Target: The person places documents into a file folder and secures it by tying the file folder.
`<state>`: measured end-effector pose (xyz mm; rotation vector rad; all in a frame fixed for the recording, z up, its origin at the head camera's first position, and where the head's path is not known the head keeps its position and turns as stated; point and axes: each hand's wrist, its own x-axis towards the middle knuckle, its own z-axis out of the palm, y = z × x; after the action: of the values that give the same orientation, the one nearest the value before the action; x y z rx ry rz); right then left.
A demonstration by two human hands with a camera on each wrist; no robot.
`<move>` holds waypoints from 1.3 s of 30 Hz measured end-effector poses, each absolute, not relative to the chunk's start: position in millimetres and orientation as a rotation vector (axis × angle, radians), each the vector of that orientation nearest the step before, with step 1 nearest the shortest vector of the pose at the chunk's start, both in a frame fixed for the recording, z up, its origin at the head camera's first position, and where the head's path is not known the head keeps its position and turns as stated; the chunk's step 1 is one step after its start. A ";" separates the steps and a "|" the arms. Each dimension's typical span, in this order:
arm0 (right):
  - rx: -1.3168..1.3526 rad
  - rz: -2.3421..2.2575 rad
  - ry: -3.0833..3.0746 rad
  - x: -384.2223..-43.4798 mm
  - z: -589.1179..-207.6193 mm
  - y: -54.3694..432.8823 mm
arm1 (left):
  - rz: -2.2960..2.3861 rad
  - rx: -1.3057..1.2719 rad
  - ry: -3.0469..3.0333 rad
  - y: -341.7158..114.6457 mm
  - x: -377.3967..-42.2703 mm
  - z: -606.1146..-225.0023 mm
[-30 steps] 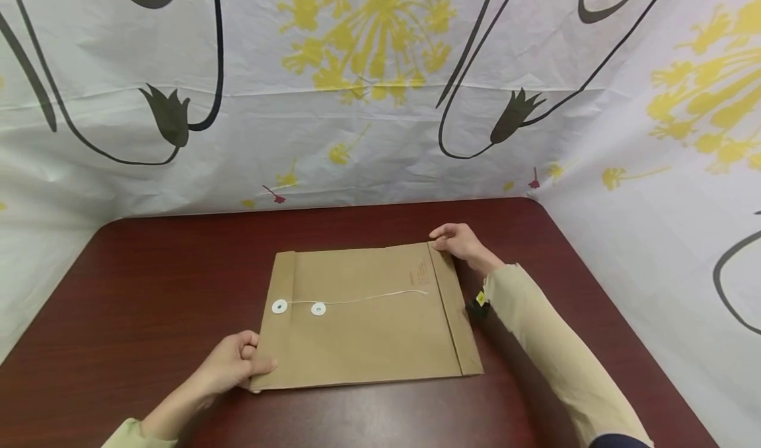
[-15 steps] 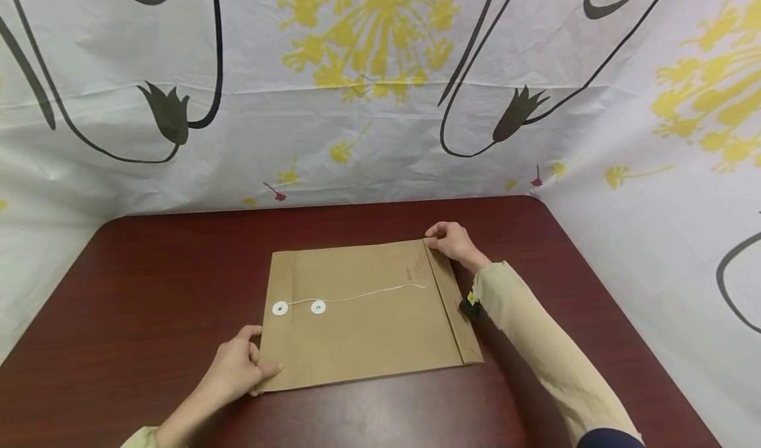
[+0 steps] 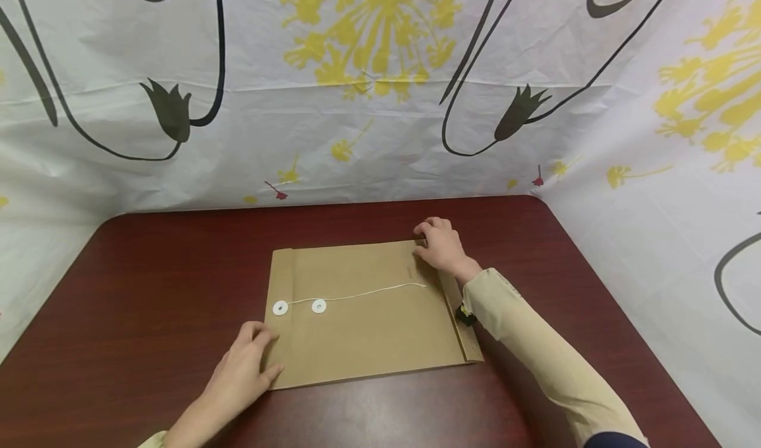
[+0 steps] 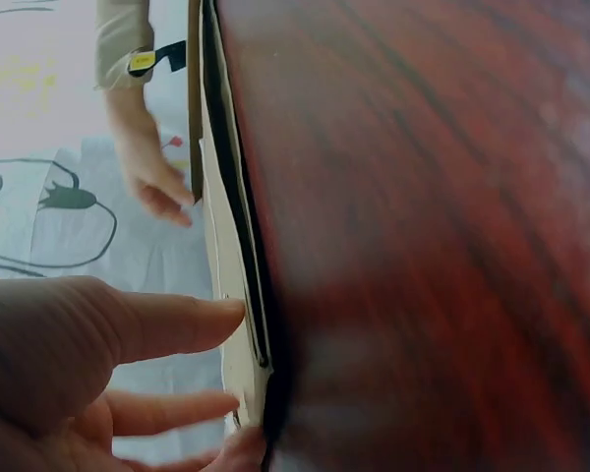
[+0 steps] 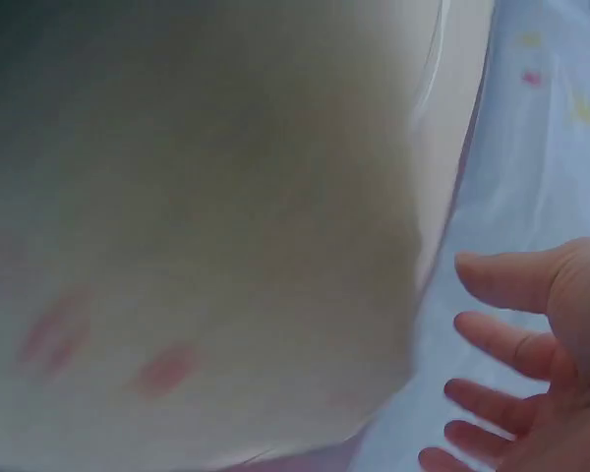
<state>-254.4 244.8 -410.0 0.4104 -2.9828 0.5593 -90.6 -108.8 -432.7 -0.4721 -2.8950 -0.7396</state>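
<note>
A brown kraft string-tie envelope (image 3: 362,336) lies on the table, its two white button discs (image 3: 319,306) and thin white string (image 3: 368,294) facing up. At its near left corner is my left hand (image 3: 240,369), thumb and fingers spread apart, fingertips resting at the edge. The left wrist view shows the thumb (image 4: 177,324) nearly straight against the envelope's side (image 4: 238,265). My right hand (image 3: 442,246) is over the far right corner and hides part of the red print. In the right wrist view its fingers (image 5: 501,339) are spread, beside the envelope (image 5: 226,216).
The dark red wooden table (image 3: 178,269) extends around the envelope. A white patterned cloth (image 3: 250,124) hangs behind it and along the sides. A small black device with a yellow mark (image 3: 466,314) is at the right wrist, beside the envelope's right flap (image 3: 470,342).
The left hand has loosened its grip on the near left corner, its fingers coming up to the edge. The right hand has let go of the far right corner and moved slightly left over it.
</note>
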 end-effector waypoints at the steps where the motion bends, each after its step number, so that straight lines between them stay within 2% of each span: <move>1: 0.487 0.546 -2.958 -252.6 -407.8 238.6 | -0.694 -0.524 -2.867 -107.9 -90.3 -433.5; 7: 1.081 0.760 -2.901 -239.4 -402.7 190.3 | -0.561 -0.699 -2.772 -104.7 -89.8 -437.0; 11: 1.187 0.790 -2.952 -226.8 -409.2 154.9 | -0.574 -0.685 -2.797 -104.0 -88.7 -436.8; 19: 1.032 0.746 -2.977 -218.7 -420.6 112.3 | -0.611 -0.633 -2.882 -103.0 -89.2 -435.3; 25: 0.930 0.837 -3.015 -224.3 -426.7 103.9 | -0.610 -0.611 -2.909 -103.1 -88.6 -433.9; 34: 0.527 0.870 -3.338 -227.6 -412.4 94.9 | -0.615 -0.622 -2.874 -103.6 -90.2 -434.8; 39: 0.457 0.920 -3.398 -222.1 -409.6 93.7 | -0.618 -0.623 -2.874 -104.0 -90.4 -434.9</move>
<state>-222.1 93.7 -409.6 0.4568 -3.3976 0.9203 -90.4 -104.0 -434.9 -0.6228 -2.8744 -0.6181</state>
